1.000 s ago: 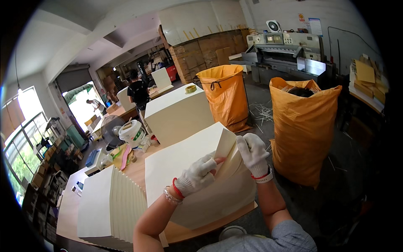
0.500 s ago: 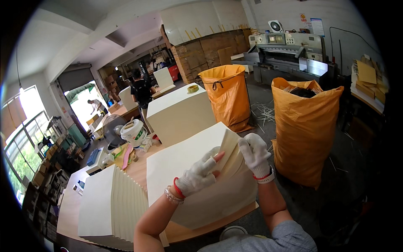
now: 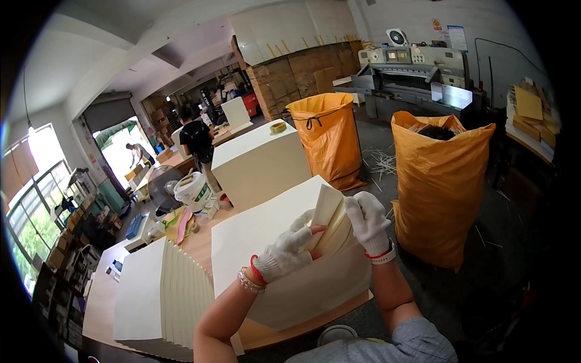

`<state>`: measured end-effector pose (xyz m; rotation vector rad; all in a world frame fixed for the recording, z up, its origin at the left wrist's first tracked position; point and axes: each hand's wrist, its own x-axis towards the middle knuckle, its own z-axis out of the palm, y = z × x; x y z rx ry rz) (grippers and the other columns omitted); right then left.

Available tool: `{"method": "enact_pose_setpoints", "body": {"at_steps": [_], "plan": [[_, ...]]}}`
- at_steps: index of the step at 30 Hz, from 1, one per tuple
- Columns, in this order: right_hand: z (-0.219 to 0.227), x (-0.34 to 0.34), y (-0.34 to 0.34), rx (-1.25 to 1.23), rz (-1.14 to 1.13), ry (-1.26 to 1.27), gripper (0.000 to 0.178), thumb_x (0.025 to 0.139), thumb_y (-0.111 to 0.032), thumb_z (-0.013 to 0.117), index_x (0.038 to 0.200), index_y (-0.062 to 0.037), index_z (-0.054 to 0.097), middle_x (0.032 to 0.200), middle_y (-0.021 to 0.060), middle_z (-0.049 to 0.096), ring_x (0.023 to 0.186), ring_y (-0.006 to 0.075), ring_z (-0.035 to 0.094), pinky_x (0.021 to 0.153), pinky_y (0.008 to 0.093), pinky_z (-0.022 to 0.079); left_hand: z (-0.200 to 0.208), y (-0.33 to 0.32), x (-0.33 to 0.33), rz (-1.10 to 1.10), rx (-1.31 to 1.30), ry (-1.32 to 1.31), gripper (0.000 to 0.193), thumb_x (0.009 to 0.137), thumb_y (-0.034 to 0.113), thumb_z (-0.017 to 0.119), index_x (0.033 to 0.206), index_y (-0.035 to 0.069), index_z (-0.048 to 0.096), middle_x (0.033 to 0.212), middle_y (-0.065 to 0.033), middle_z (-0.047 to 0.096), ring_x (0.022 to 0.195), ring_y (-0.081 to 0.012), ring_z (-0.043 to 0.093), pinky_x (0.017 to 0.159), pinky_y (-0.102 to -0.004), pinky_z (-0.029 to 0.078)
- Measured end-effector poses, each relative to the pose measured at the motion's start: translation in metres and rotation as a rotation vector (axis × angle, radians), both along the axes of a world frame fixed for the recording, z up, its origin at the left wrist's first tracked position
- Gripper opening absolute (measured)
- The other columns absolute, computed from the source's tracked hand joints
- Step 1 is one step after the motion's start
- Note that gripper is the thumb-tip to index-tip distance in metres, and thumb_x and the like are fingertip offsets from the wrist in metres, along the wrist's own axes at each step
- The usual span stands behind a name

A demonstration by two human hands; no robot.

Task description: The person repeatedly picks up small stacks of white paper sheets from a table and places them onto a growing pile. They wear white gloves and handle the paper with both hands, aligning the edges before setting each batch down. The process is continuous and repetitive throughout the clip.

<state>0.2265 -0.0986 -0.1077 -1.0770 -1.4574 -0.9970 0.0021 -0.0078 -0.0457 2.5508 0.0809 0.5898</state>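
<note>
On the desk (image 3: 272,336), directly before the person, sits the near paper stack (image 3: 260,242), a thick pile of large off-white sheets. At its right-hand edge the upper layers are lifted and fanned, and both hands, in white knit gloves, are at this edge. The left hand (image 3: 284,249) lies over the front part of the near paper stack, its bare fingertips slightly apart against the fanned sheets (image 3: 327,209). The right hand (image 3: 368,221) is at the outer side of the near paper stack, its fingers curled in beside the same sheets; whether it pinches any cannot be told.

To the left of the near paper stack stands a second pile (image 3: 139,290), its side edge rippled in even waves. Beyond the near paper stack rises a tall paper block (image 3: 257,166) with a yellowish tape roll (image 3: 278,127) on top. Between the second pile and the tall paper block, left of the near paper stack's far side, are a white bucket (image 3: 192,189) and a pink strip (image 3: 183,226). Right of the near paper stack stands a full orange sack (image 3: 439,199); another orange sack (image 3: 327,142) stands behind it, past the far corner.
</note>
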Motion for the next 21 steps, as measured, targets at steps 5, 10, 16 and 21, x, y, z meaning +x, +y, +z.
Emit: {"method": "enact_pose_setpoints", "body": {"at_steps": [5,10,16,21], "plan": [[-0.001,0.000,-0.001,-0.008,0.080,0.059,0.036,0.087,0.002,0.063,0.122,0.0008,0.059,0.078,0.0090,0.046,0.065,0.0253,0.049,0.055,0.0375,0.040,0.001,0.002,-0.003,0.015,0.003,0.043,0.048,0.085,0.006,0.073,0.132,0.010,0.064,0.122,-0.0144,0.057,0.113,-0.0329,0.058,0.097,-0.0397,0.048],[-0.002,-0.006,0.000,-0.060,-0.002,0.113,0.030,0.086,0.001,0.064,0.116,0.0013,0.061,0.077,0.0085,0.046,0.064,0.0249,0.049,0.054,0.0369,0.040,-0.008,0.018,-0.003,-0.021,-0.008,0.139,0.039,0.084,0.007,0.076,0.121,0.008,0.065,0.125,-0.0152,0.059,0.111,-0.0331,0.060,0.095,-0.0392,0.050],[0.002,-0.007,-0.003,-0.087,0.006,0.154,0.026,0.085,0.001,0.064,0.112,0.0022,0.062,0.075,0.0086,0.044,0.063,0.0248,0.049,0.054,0.0371,0.040,0.001,0.000,0.000,0.001,0.058,-0.022,0.035,0.082,0.006,0.078,0.114,0.007,0.063,0.141,-0.0177,0.052,0.122,-0.0359,0.056,0.099,-0.0419,0.049],[-0.002,0.000,-0.001,-0.006,-0.005,0.050,0.026,0.089,0.001,0.063,0.115,-0.0002,0.062,0.075,0.0088,0.045,0.063,0.0251,0.049,0.055,0.0381,0.041,-0.002,0.002,0.001,-0.003,0.078,-0.068,0.044,0.082,0.008,0.078,0.124,0.011,0.065,0.121,-0.0137,0.056,0.113,-0.0318,0.057,0.096,-0.0401,0.048]]}}
